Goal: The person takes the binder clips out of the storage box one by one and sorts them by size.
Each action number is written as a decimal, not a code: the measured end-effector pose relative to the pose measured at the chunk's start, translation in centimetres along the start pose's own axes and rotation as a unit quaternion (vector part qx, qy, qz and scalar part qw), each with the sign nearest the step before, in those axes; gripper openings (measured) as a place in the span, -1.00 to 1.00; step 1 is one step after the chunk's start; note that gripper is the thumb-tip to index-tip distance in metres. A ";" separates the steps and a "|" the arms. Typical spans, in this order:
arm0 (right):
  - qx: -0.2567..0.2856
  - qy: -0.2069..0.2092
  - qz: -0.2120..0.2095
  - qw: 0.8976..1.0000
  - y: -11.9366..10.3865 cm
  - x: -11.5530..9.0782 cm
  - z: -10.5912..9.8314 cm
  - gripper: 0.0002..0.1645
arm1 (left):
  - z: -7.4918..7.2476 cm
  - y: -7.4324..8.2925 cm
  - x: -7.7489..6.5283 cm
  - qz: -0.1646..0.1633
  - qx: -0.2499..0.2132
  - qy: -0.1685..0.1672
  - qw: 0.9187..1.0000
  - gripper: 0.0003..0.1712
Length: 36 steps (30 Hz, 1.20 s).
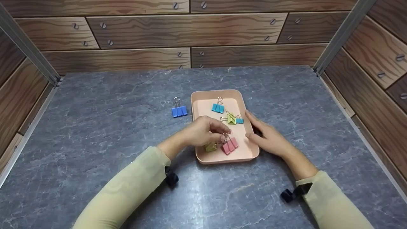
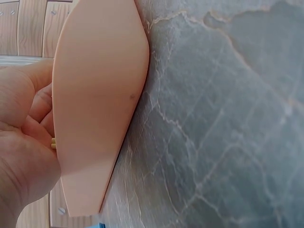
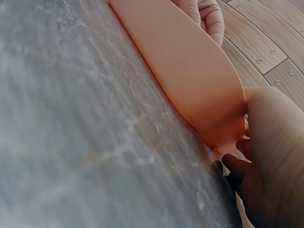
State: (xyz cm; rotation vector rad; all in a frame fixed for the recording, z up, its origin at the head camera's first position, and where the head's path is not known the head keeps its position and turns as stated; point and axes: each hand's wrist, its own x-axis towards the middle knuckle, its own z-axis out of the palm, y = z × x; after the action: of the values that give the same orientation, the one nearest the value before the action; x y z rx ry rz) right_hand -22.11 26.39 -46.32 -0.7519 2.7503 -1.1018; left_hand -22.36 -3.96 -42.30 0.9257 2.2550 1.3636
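A shallow peach tray (image 1: 203, 95) holds several binder clips. My left hand (image 1: 203, 130) reaches over its left wall and pinches the wire handles of a pink binder clip (image 1: 230, 146) near the front. Close under that hand lies a yellow-green binder clip (image 1: 210, 147), partly covered. Farther back are a teal binder clip (image 1: 218, 108), a shiny lime one (image 1: 231, 118) and a smaller teal one (image 1: 240, 121). My right hand (image 1: 268, 138) holds the tray's right side, thumb over the rim. In the left wrist view, the tray wall (image 2: 99, 95) hides the clips.
On the grey marbled table (image 1: 111, 127), a blue binder clip (image 1: 179, 111) stands left of the tray, handles up. Wood-patterned panels (image 1: 187, 30) enclose the back and sides. Dark wrist cameras (image 1: 171, 177) hang at both cuffs.
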 end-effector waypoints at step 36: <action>-0.003 -0.003 -0.003 1.000 0.0 0.1 0.0 -0.07 | 0.7 1.0 0.2 -0.011 -0.031 0.062 0.998 -0.78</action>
State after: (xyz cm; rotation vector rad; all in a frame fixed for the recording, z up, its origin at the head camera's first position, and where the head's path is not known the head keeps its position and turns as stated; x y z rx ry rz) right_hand -22.20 26.35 -46.28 -0.7621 2.7500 -1.0911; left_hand -21.77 -3.06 -41.76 0.8152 2.2909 1.5102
